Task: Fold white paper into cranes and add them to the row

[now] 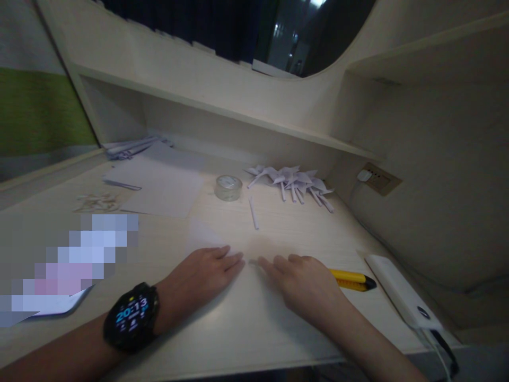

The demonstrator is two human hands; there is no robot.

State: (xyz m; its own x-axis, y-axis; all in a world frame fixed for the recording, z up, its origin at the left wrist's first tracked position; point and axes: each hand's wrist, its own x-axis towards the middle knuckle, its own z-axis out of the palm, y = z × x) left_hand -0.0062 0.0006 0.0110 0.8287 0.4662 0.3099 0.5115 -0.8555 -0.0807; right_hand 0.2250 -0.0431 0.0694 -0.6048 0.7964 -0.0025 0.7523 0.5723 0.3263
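Note:
My left hand (210,273), with a black smartwatch (131,317) on the wrist, lies flat with its fingers out beside a pale sheet of thin paper (202,233). The sheet runs partly beneath it and its outline is faint. Just to the right, my right hand (302,281) rests on the desk with its index finger forward and the others curled. A tiny pale tip shows at that fingertip; what it belongs to is unclear. Beyond both hands lies a thin rolled paper stick (254,213). A yellow utility knife (352,279) sticks out past my right hand.
Clear tape (228,188) stands behind the stick, near several paper pinwheels (292,180). White sheets (163,180), cotton swabs (97,201) and a blurred-out phone (67,302) lie left. A white power bank (401,292) with cables sits right, below a wall socket (382,179).

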